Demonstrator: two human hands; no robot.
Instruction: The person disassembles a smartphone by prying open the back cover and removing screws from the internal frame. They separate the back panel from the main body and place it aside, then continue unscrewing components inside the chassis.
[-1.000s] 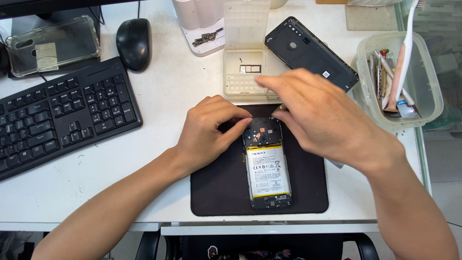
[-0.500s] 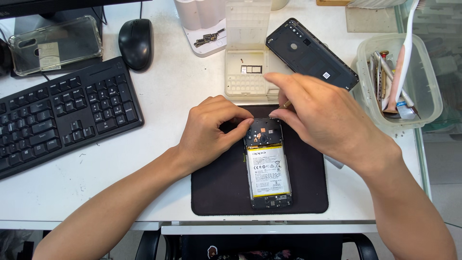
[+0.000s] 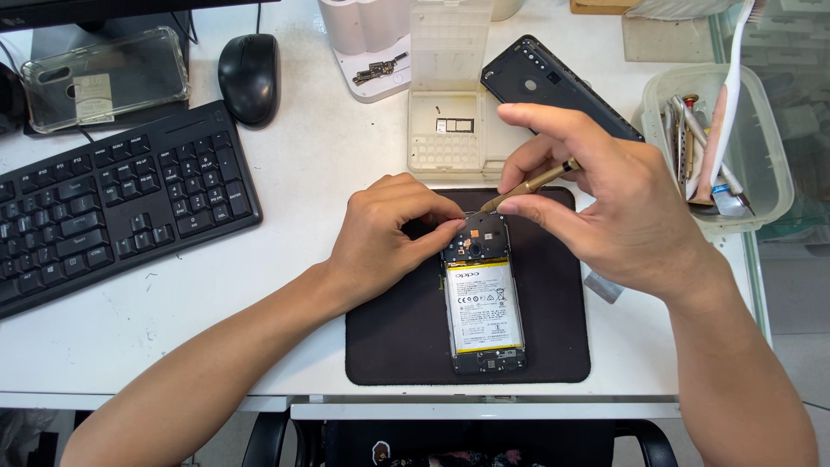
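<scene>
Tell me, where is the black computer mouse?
In the head view, the black mouse sits at the upper left of the white desk, just above the black keyboard and right of a clear phone case.
</scene>
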